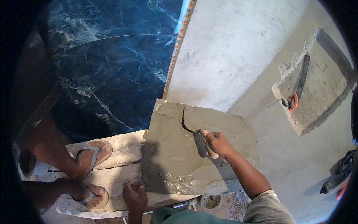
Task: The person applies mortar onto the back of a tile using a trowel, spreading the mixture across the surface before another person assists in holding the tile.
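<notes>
My right hand (216, 143) is closed round the handle of a trowel (198, 133). The trowel rests against a broad layer of wet grey mortar (167, 149), which covers a slab standing out from the wall. A dark curved line shows along the blade's left side, and mortar smears hide much of the blade's outline. Near the slab's lower left corner is my left hand (135, 198), its fingers curled in and nothing visible in them. It hangs over the wooden planks (119, 164), and I cannot tell whether it touches the slab.
Another person's sandalled feet (93, 156) stand on the planks at left. Dark blue veined panelling (112, 78) lies beyond. A pale wall panel (231, 48) rises behind the slab. In a recess at right is a hacksaw-like tool (298, 86); dark cloth (339, 171) hangs below it.
</notes>
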Action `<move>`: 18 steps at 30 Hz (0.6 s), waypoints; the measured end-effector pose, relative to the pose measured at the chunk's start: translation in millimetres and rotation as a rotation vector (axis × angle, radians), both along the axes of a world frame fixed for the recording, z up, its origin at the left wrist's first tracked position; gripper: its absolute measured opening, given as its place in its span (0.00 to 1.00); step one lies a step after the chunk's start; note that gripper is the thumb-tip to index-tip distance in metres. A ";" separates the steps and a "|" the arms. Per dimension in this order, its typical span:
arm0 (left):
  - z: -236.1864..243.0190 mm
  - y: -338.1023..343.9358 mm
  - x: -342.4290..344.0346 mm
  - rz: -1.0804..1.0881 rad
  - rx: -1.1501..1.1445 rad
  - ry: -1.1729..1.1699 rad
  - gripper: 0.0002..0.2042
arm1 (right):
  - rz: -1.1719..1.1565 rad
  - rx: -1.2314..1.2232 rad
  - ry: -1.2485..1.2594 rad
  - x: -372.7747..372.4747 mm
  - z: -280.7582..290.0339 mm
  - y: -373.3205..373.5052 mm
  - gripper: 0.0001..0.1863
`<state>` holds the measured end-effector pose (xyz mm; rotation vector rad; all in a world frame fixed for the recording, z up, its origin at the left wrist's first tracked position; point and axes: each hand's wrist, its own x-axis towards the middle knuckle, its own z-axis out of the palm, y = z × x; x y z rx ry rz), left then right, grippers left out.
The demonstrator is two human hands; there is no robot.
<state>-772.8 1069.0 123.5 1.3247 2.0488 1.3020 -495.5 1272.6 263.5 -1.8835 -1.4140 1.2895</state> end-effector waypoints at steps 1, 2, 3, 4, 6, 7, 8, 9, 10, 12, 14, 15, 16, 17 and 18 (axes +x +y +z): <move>1.8 0.4 0.1 -0.007 0.003 0.010 0.15 | -0.032 -0.042 0.066 -6.7 -1.6 4.0 0.23; 4.1 0.3 0.1 -0.015 0.006 0.020 0.15 | -0.063 -0.084 0.132 -17.0 -4.1 7.5 0.22; 5.2 -1.4 -2.0 -0.018 0.004 0.033 0.15 | -0.091 -0.133 0.201 -26.2 -6.5 10.6 0.22; 2.6 -2.9 -3.9 -0.023 0.009 0.047 0.15 | -0.056 -0.140 0.219 -30.1 -3.3 12.4 0.23; -4.0 -5.3 -5.4 -0.031 0.016 0.072 0.15 | 0.013 -0.156 0.251 -33.5 5.6 15.4 0.24; -4.5 -5.8 -5.3 -0.019 0.005 0.060 0.14 | 0.001 -0.150 0.242 -34.6 3.4 19.1 0.24; -4.2 -5.2 -4.3 -0.008 -0.006 0.047 0.13 | -0.011 -0.144 0.234 -35.5 -1.1 24.0 0.24; -2.4 -3.3 -2.8 -0.004 -0.014 0.033 0.13 | -0.030 -0.134 0.224 -35.9 -4.3 27.6 0.23; -0.8 -2.7 -2.0 -0.002 -0.019 0.031 0.13 | -0.051 -0.116 0.215 -42.1 -9.1 30.7 0.23; 2.0 -3.1 -1.4 0.002 -0.032 0.031 0.15 | 0.017 -0.158 0.198 -52.2 -5.0 32.1 0.23; 0.3 -2.8 -0.8 0.002 -0.033 0.022 0.15 | 0.068 -0.196 0.213 -66.9 -3.4 38.4 0.22; -0.6 -2.3 0.0 -0.006 -0.031 0.017 0.15 | 0.079 -0.209 0.235 -74.9 -4.0 41.5 0.22; -1.5 -1.8 0.7 -0.008 -0.027 0.027 0.15 | 0.089 -0.221 0.256 -80.3 -3.7 44.0 0.22; -2.6 -1.2 1.2 -0.011 -0.022 0.037 0.15 | 0.080 -0.228 0.253 -83.3 -0.3 44.7 0.22; -3.4 -1.8 0.4 -0.008 -0.020 0.048 0.15 | 0.078 -0.239 0.251 -88.9 3.3 44.2 0.22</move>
